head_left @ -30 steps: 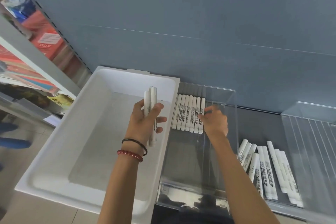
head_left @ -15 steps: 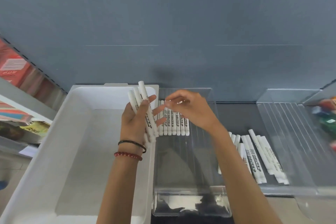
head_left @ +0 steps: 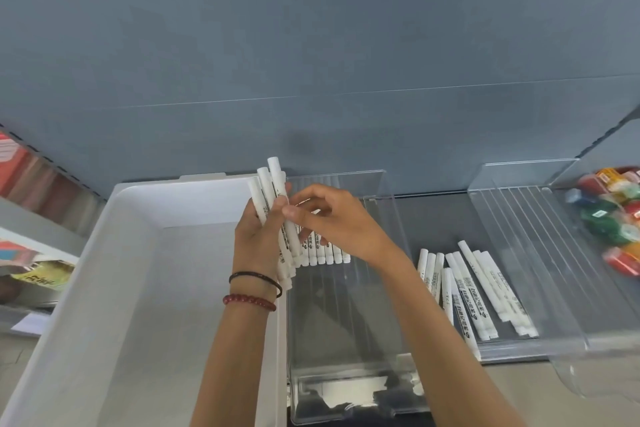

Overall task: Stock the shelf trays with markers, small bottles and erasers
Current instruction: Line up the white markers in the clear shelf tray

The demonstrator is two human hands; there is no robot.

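Since a second earlier, the right hand [head_left: 334, 218] had left the row of markers [head_left: 325, 255] in the clear tray [head_left: 382, 184] and come across to the bundle of white markers [head_left: 268, 191] held up in the left hand [head_left: 256, 239]. The left hand gripped that bundle upright, fingers wrapped round the barrels, above the seam between the white bin [head_left: 138, 194] and the clear tray. The right hand's thumb and forefinger were closed on a marker at the bundle's right side, its other fingers curled. Behind the hands, the row of markers lay side by side across the far part of the clear tray's floor. More loose markers [head_left: 474, 291] lay in an untidy heap to the right, between that tray and a second ribbed clear tray [head_left: 519, 218]. Small coloured items [head_left: 616, 218], too blurred to name, sat at the far right. A black band [head_left: 256, 278] and a red bead bracelet [head_left: 249, 300] circled the left wrist.
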